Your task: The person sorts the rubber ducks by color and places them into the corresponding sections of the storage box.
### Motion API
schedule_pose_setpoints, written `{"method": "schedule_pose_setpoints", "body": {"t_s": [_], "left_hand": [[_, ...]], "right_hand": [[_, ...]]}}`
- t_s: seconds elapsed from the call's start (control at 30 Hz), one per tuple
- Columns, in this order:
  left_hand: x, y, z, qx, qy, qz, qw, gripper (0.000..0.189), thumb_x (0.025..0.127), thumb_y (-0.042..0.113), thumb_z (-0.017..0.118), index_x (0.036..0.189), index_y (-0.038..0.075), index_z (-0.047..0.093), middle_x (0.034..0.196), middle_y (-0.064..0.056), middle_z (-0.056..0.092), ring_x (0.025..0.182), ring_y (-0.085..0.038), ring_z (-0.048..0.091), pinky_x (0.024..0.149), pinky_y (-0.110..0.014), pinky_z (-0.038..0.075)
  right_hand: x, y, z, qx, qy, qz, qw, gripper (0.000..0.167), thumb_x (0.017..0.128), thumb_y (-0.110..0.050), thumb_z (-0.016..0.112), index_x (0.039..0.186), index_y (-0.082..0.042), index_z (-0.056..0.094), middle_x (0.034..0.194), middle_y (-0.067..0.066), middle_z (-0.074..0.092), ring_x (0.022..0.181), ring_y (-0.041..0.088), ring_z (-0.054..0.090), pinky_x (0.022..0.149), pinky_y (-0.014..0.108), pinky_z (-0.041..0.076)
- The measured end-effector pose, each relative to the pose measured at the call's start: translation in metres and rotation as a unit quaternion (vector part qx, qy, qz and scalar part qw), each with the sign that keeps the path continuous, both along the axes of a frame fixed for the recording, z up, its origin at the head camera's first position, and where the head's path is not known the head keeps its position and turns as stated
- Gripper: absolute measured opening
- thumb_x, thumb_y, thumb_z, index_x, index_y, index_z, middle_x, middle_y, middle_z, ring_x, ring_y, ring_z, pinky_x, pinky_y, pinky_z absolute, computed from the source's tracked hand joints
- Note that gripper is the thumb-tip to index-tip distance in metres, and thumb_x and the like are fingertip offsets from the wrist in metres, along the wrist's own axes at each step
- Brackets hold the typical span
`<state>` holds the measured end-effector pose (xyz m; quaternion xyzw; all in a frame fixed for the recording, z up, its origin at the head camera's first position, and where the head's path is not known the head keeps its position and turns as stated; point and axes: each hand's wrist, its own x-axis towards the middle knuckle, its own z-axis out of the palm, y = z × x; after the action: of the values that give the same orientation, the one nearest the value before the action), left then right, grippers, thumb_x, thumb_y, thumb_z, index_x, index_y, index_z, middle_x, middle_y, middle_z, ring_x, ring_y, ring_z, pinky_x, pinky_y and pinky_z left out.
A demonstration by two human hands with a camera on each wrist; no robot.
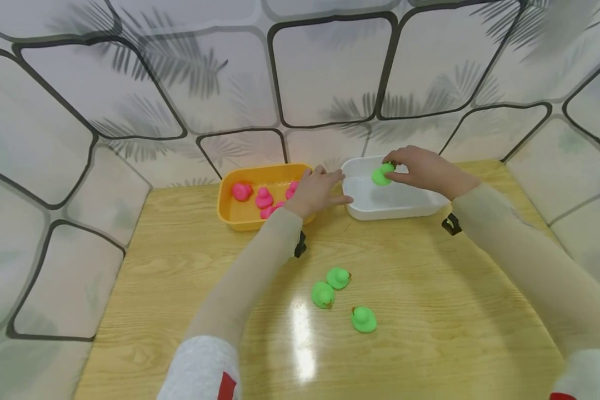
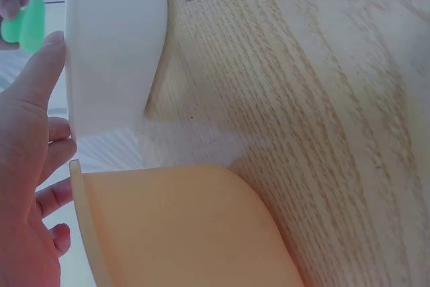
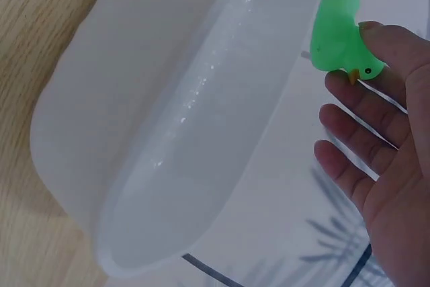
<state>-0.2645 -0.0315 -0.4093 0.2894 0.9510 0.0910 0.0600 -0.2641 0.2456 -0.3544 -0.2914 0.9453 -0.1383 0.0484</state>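
My right hand (image 1: 422,171) pinches a green toy duck (image 1: 379,176) by its head between thumb and fingers, above the white tub (image 1: 405,209). The right wrist view shows the duck (image 3: 336,35) with its eye and orange beak turned down, over the tub's rim. My left hand (image 1: 315,191) spreads its fingers across the gap between the two tubs. Its thumb is at the white tub's rim, and other fingers lie by the orange tub (image 1: 226,210). Several pink toy ducks (image 1: 264,197) sit in the orange tub, partly hidden by the left hand.
Three green ducks lie on the wooden table (image 1: 180,261) in front of the tubs: one duck (image 1: 339,278) touching or close to another (image 1: 323,294), and a third (image 1: 363,319) nearer me. A patterned wall (image 1: 330,72) stands right behind the tubs.
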Motion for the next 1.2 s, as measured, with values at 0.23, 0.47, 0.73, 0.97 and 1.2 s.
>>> {"method": "schedule_pose_setpoints", "body": {"t_s": [0.23,0.47,0.73,0.97,1.2], "left_hand": [[0.0,-0.001,0.001,-0.004,-0.006,0.0,1.0,0.08,0.096,0.069,0.058,0.158,0.019,0.047,0.153,0.0,0.056,0.123,-0.025,0.047,0.094,-0.037,0.034],[-0.002,-0.003,0.0,-0.001,-0.011,-0.006,0.9999,0.08,0.096,0.068,0.059,0.157,0.018,0.048,0.154,0.0,0.055,0.126,-0.026,0.047,0.098,-0.039,0.035],[-0.004,0.003,0.011,-0.034,0.009,-0.014,0.9993,0.071,0.096,0.066,0.063,0.148,0.019,0.057,0.144,0.002,0.063,0.127,-0.025,0.048,0.103,-0.04,0.035],[-0.004,0.007,0.011,-0.061,0.011,-0.015,0.9979,0.072,0.098,0.067,0.057,0.152,0.019,0.053,0.155,0.001,0.054,0.133,-0.026,0.046,0.109,-0.042,0.035],[-0.002,0.004,0.003,-0.036,0.009,-0.015,0.9992,0.073,0.1,0.066,0.054,0.156,0.019,0.049,0.163,-0.002,0.045,0.143,-0.032,0.041,0.113,-0.046,0.035]], "right_hand": [[-0.008,-0.002,-0.011,0.001,-0.012,-0.004,0.9999,0.035,0.099,-0.018,0.072,0.126,0.004,0.067,0.116,0.022,0.07,0.11,0.041,0.064,0.096,0.058,0.05],[-0.006,0.0,-0.018,0.007,0.012,0.002,0.9999,0.036,0.1,-0.021,0.072,0.126,0.004,0.067,0.11,0.02,0.072,0.106,0.04,0.065,0.093,0.057,0.05],[0.008,0.004,-0.025,-0.015,0.038,0.022,0.9989,0.03,0.098,-0.014,0.073,0.121,0.006,0.069,0.104,0.018,0.073,0.102,0.041,0.067,0.095,0.057,0.049],[0.025,0.004,-0.026,-0.033,0.046,0.026,0.9981,0.024,0.098,-0.013,0.072,0.117,0.002,0.072,0.105,0.015,0.073,0.101,0.039,0.065,0.089,0.054,0.05],[0.047,-0.006,-0.023,-0.057,0.069,0.074,0.9933,0.02,0.097,-0.011,0.073,0.114,0.001,0.073,0.107,0.014,0.073,0.099,0.035,0.065,0.086,0.052,0.052]]}}
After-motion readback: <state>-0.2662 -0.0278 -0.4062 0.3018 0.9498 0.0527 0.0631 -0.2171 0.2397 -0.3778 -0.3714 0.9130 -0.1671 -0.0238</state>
